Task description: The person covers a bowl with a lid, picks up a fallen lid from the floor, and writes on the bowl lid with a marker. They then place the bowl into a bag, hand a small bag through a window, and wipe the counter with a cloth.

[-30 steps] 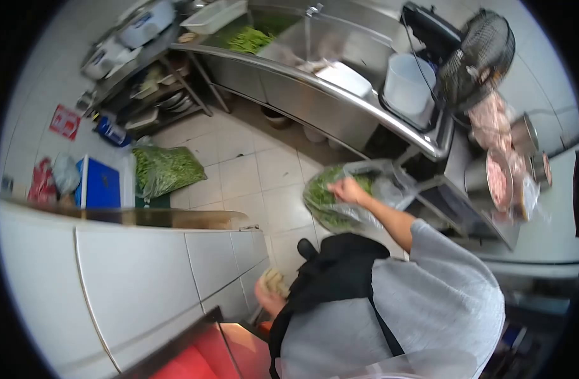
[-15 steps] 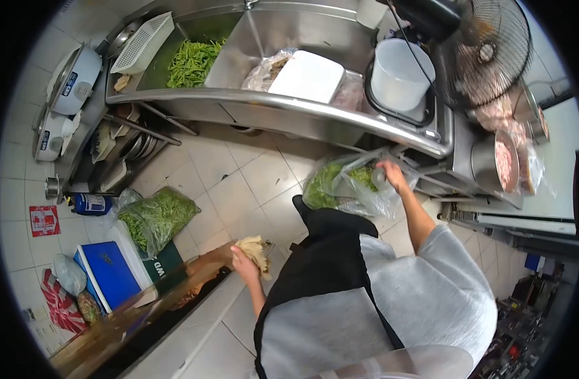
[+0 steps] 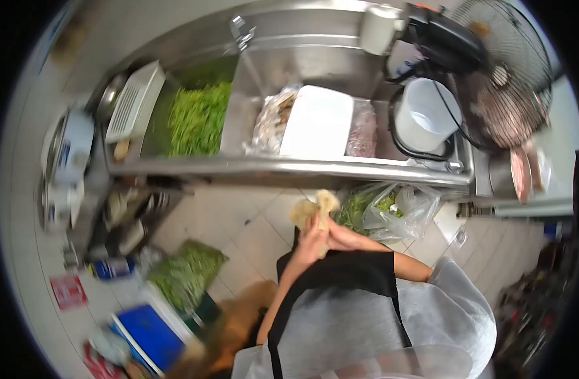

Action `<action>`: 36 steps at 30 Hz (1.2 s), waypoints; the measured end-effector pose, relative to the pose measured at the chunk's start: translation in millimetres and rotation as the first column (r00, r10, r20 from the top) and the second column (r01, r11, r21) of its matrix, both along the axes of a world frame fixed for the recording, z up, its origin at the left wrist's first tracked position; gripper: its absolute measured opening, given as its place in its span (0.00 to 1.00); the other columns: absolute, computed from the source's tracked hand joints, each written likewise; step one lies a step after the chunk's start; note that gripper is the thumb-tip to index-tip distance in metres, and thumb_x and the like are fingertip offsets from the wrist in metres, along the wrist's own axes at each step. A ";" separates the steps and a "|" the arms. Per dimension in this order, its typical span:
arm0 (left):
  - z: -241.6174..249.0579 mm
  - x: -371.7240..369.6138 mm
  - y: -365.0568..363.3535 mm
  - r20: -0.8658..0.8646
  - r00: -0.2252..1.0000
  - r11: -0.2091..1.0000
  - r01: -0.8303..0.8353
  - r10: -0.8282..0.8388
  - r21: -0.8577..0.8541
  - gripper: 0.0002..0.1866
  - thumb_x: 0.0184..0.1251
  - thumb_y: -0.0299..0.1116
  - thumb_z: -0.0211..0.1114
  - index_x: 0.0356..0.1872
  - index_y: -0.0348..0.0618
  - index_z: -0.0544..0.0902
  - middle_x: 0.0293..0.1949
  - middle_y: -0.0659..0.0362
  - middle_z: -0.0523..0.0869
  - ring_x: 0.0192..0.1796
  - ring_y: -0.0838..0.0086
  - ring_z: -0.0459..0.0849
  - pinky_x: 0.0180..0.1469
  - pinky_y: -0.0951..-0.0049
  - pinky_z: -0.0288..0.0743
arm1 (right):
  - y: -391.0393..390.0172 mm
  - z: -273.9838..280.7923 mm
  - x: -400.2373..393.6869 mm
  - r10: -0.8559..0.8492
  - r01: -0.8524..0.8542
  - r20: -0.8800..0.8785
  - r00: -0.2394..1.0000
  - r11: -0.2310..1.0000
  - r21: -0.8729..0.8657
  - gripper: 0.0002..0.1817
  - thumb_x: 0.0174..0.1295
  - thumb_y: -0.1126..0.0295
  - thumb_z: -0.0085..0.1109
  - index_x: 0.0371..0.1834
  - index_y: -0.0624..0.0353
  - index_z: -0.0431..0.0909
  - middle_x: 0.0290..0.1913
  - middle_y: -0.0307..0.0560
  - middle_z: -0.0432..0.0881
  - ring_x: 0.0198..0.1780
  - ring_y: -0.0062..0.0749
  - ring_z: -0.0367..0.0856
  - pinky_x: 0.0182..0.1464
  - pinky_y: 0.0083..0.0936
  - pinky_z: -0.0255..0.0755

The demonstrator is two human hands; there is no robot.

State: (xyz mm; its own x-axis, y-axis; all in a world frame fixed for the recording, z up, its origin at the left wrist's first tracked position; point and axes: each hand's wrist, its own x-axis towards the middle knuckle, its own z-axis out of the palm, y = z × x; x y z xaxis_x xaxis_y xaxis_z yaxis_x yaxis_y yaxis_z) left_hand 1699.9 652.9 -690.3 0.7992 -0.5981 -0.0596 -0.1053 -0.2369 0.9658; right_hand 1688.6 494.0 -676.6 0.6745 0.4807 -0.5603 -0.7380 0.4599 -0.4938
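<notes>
A pale yellow cloth (image 3: 327,202) is bunched up in front of my body, its folds sticking out on the far side of my fingers. My left hand (image 3: 311,241) is closed around it. My right hand (image 3: 342,236) meets the left one and grips the same cloth from the right; some of its fingers are hidden. Just beyond my right hand, a clear plastic bag (image 3: 408,211) with green vegetables lies on the floor, apart from both hands.
A steel sink (image 3: 289,165) runs across the front, holding green vegetables (image 3: 200,120), a white lid or tray (image 3: 318,123) and bagged food. A white bucket (image 3: 426,114) and a fan (image 3: 504,76) stand right. Bagged greens (image 3: 187,271) and a blue-lidded box (image 3: 149,335) sit left.
My right hand has let go of the plastic bag and joined my left on the cloth. The left hand brought the cloth from the counter edge to my front. My view shifted.
</notes>
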 end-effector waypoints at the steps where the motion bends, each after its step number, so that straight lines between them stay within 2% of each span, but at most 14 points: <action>1: 65.3 9.2 -22.6 -0.066 0.997 0.972 -0.023 0.040 0.236 0.33 0.71 0.40 0.45 0.68 0.34 0.44 0.68 0.37 0.45 0.71 0.48 0.44 0.69 0.62 0.41 | 17.9 5.2 8.7 -0.138 0.142 -0.064 0.988 0.989 0.047 0.43 0.61 0.35 0.33 0.71 0.54 0.44 0.65 0.50 0.60 0.64 0.37 0.62 0.61 0.36 0.63; 3: 35.9 35.1 -12.0 0.074 0.966 0.946 0.225 -0.248 0.234 0.35 0.72 0.41 0.44 0.69 0.37 0.38 0.69 0.39 0.41 0.72 0.51 0.38 0.70 0.63 0.37 | 10.4 27.9 28.1 -0.325 0.324 0.016 0.945 0.945 0.053 0.40 0.63 0.37 0.31 0.70 0.55 0.47 0.64 0.49 0.61 0.64 0.36 0.62 0.63 0.34 0.60; 5: 56.7 60.4 -23.8 -0.348 0.858 0.908 0.417 -0.376 0.045 0.34 0.72 0.42 0.42 0.69 0.38 0.37 0.70 0.42 0.41 0.73 0.56 0.39 0.70 0.67 0.38 | -8.4 22.7 20.4 -0.306 0.313 0.146 0.941 0.949 -0.030 0.37 0.65 0.39 0.28 0.69 0.53 0.50 0.64 0.48 0.62 0.62 0.35 0.64 0.62 0.35 0.61; 9: 114.1 61.4 -90.3 -0.332 0.638 0.671 0.741 -0.695 0.017 0.33 0.74 0.44 0.40 0.69 0.40 0.38 0.70 0.47 0.47 0.72 0.64 0.48 0.69 0.72 0.44 | -43.5 25.6 -37.4 -0.519 0.540 0.148 0.842 0.805 -0.247 0.24 0.69 0.56 0.35 0.64 0.53 0.61 0.56 0.43 0.70 0.56 0.29 0.68 0.52 0.35 0.67; 13: 72.1 23.0 -169.0 -0.298 0.528 0.593 0.779 -0.795 -0.202 0.33 0.72 0.52 0.34 0.70 0.41 0.42 0.70 0.50 0.50 0.70 0.63 0.53 0.68 0.70 0.47 | -75.5 -33.8 -109.7 -0.620 0.679 0.291 0.728 0.596 -0.430 0.27 0.68 0.52 0.36 0.64 0.55 0.61 0.60 0.45 0.67 0.62 0.33 0.62 0.60 0.40 0.58; 15: 55.1 -13.6 -195.3 -0.336 0.483 0.577 0.764 -0.809 -0.291 0.35 0.71 0.56 0.31 0.70 0.42 0.45 0.70 0.51 0.52 0.69 0.63 0.56 0.68 0.70 0.48 | -83.0 19.9 -147.9 -0.924 0.810 0.054 0.380 0.304 -0.501 0.30 0.68 0.46 0.34 0.65 0.54 0.58 0.64 0.47 0.63 0.65 0.38 0.59 0.64 0.46 0.53; 17: 52.6 -73.8 -228.2 -0.505 0.109 0.356 0.834 -0.856 -0.422 0.35 0.71 0.57 0.31 0.71 0.45 0.41 0.71 0.54 0.48 0.70 0.65 0.53 0.69 0.67 0.46 | -99.3 12.1 -199.0 -0.999 0.965 -0.030 0.043 0.034 0.261 0.32 0.65 0.42 0.36 0.65 0.51 0.59 0.66 0.49 0.62 0.65 0.41 0.61 0.64 0.50 0.53; 19: 50.7 -141.6 -258.8 -0.480 -0.051 0.190 0.878 -0.876 -0.440 0.37 0.69 0.59 0.30 0.70 0.43 0.43 0.71 0.54 0.48 0.70 0.65 0.52 0.69 0.67 0.45 | -115.0 44.1 -259.3 -0.975 0.973 -0.105 -0.198 -0.208 0.098 0.30 0.66 0.45 0.39 0.63 0.52 0.62 0.62 0.46 0.66 0.63 0.37 0.64 0.63 0.42 0.58; 23: 54.2 -273.2 -312.1 -0.372 -0.458 -0.252 0.838 -0.807 -0.484 0.44 0.64 0.66 0.24 0.68 0.36 0.50 0.70 0.52 0.50 0.71 0.63 0.51 0.70 0.64 0.41 | -143.0 14.4 -415.7 -0.620 0.638 0.196 -0.760 -0.769 0.041 0.25 0.67 0.51 0.42 0.57 0.60 0.69 0.55 0.44 0.74 0.55 0.30 0.71 0.56 0.28 0.66; 26: 56.4 -342.5 -348.9 -0.494 -0.588 -0.347 0.796 -0.641 -0.496 0.44 0.64 0.66 0.23 0.67 0.38 0.55 0.66 0.50 0.61 0.67 0.61 0.61 0.68 0.61 0.48 | -117.6 75.2 -538.5 -0.337 0.297 0.563 -0.755 -0.940 -0.165 0.26 0.68 0.51 0.41 0.56 0.63 0.70 0.55 0.45 0.74 0.56 0.27 0.69 0.60 0.26 0.61; 28: 56.1 -372.4 -370.4 -0.474 -0.617 -0.521 0.786 -0.628 -0.333 0.44 0.63 0.66 0.23 0.66 0.39 0.58 0.62 0.50 0.68 0.66 0.61 0.64 0.68 0.62 0.51 | -87.4 139.2 -593.3 -0.576 0.041 0.627 -0.525 -0.753 -0.657 0.27 0.68 0.51 0.40 0.58 0.63 0.68 0.57 0.50 0.72 0.61 0.32 0.66 0.63 0.26 0.56; 32: 21.4 -404.3 -427.3 -0.596 -0.594 -0.567 0.780 -0.540 -0.265 0.43 0.64 0.66 0.22 0.66 0.41 0.60 0.62 0.52 0.69 0.65 0.64 0.65 0.67 0.65 0.52 | -86.2 157.2 -662.7 -0.598 -0.227 0.706 -0.379 -0.680 -0.697 0.28 0.68 0.50 0.36 0.57 0.62 0.69 0.57 0.56 0.71 0.63 0.45 0.64 0.66 0.35 0.52; 34: 6.8 -415.5 -461.5 -0.600 -0.563 -0.566 0.797 -0.569 -0.211 0.43 0.64 0.66 0.22 0.66 0.41 0.60 0.62 0.52 0.69 0.64 0.64 0.66 0.67 0.65 0.52 | -101.9 129.3 -706.2 -0.902 -0.517 0.389 -0.187 -0.246 -0.820 0.28 0.67 0.48 0.33 0.56 0.57 0.73 0.59 0.58 0.70 0.65 0.54 0.60 0.67 0.47 0.46; 36: -17.6 -419.2 -501.7 -0.608 -0.478 -0.521 0.845 -0.634 -0.121 0.43 0.64 0.66 0.22 0.66 0.41 0.61 0.61 0.52 0.70 0.63 0.65 0.68 0.66 0.66 0.53 | -110.6 74.0 -766.3 -0.954 -0.560 0.225 -0.198 -0.078 -0.825 0.29 0.66 0.47 0.32 0.54 0.57 0.74 0.59 0.58 0.70 0.64 0.55 0.59 0.67 0.51 0.43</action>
State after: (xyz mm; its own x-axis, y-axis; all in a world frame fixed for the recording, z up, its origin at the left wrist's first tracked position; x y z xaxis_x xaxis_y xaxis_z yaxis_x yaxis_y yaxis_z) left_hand 1280.7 151.3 -707.8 -0.8730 -0.1613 -0.4602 -0.3815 -0.3619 0.8506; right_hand 922.3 383.4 -602.5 -0.8538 -0.5186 0.0462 -0.5084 0.8113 -0.2889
